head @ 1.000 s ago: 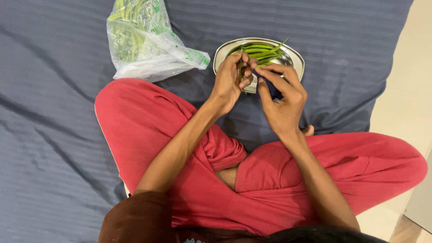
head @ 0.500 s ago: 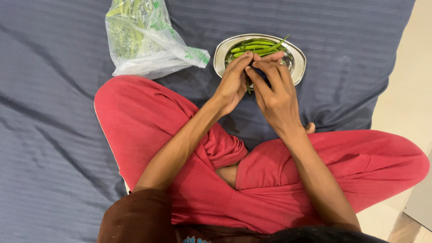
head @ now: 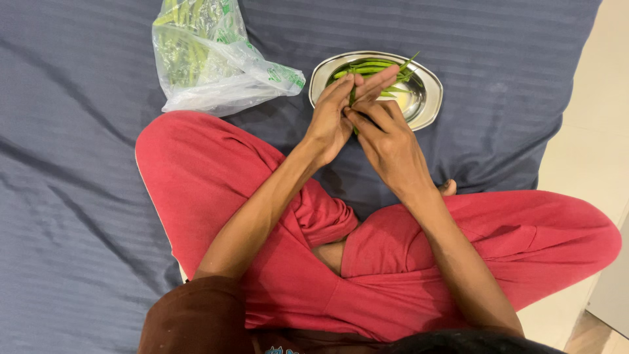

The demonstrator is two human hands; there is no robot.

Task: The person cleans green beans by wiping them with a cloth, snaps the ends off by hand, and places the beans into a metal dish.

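Slender green chilli (head: 352, 97) pinched between both hands, left hand (head: 329, 118) and right hand (head: 386, 137), over shiny oval steel dish (head: 429, 92).

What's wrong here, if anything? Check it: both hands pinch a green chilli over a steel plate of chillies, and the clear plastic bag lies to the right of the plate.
One thing is wrong: the side. In the head view the clear plastic bag lies to the left of the steel plate, not the right. The rest holds: the left hand and right hand pinch a green chilli over the plate of chillies.
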